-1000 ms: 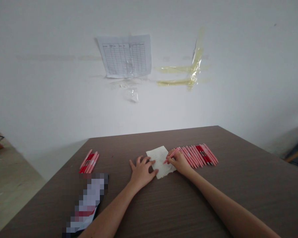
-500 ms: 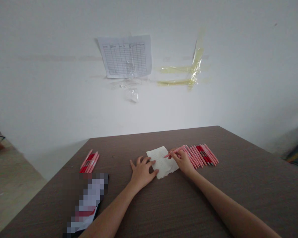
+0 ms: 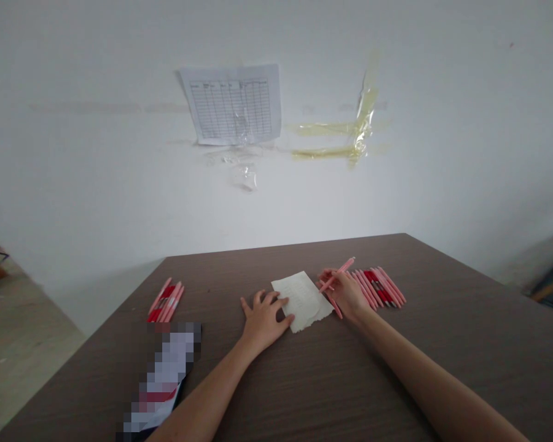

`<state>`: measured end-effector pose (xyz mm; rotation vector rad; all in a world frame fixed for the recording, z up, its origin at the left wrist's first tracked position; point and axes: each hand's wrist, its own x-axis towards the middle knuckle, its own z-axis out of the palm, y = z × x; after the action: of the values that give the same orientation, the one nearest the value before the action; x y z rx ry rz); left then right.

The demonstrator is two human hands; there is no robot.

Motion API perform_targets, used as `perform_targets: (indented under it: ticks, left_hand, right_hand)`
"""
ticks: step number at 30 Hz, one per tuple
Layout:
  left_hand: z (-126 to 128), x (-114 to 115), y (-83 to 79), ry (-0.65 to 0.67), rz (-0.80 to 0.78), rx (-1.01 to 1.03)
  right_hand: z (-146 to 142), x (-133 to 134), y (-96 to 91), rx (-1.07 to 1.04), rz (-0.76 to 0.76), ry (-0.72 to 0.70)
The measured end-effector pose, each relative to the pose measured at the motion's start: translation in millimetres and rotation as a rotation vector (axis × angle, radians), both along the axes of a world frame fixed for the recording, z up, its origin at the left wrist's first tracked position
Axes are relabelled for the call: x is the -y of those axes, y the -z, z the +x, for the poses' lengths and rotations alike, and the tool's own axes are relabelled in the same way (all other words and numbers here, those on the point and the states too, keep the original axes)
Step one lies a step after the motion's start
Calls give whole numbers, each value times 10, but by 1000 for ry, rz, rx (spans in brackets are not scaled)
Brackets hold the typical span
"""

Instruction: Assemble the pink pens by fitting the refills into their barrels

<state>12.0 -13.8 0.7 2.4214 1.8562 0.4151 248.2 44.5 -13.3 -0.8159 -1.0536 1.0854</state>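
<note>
My left hand [image 3: 263,319] lies flat with fingers spread, pressing the left edge of a small white paper slip [image 3: 304,299] on the brown table [image 3: 332,380]. My right hand [image 3: 345,293] is closed on a pink pen [image 3: 337,274], held tilted with its tip near the slip's right edge. Just right of that hand lies a row of several pink and red pens [image 3: 378,286]. One more pink pen [image 3: 335,306] lies under the right hand beside the slip.
A smaller group of pink and red pens [image 3: 166,299] lies at the table's left. A blurred-out object [image 3: 163,374] sits near the front left edge. A printed sheet [image 3: 233,104] and yellowed tape [image 3: 354,132] hang on the white wall behind.
My right hand has drawn back to the right off the slip and tipped the pen up, its far end now raised. The left hand has stayed put.
</note>
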Motion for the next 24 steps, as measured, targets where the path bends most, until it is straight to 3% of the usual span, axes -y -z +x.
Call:
perform_targets:
  ticks: [6,13,19,24]
  left_hand:
    - [3,-9,9,-5,-5,0]
    - [-2,-13,18,0,0,-3]
    - [-1,-15,26,1,-2,-4]
    - [-1,-16,16,-6,-14,4]
  right_hand:
    - [83,-49,-31,-247,-139,-202]
    - [160,-17,-136,-286,-168,-258]
    - [174,147,-305,-651,-304,-457]
    - [160,195,-362,-727,-309,-419]
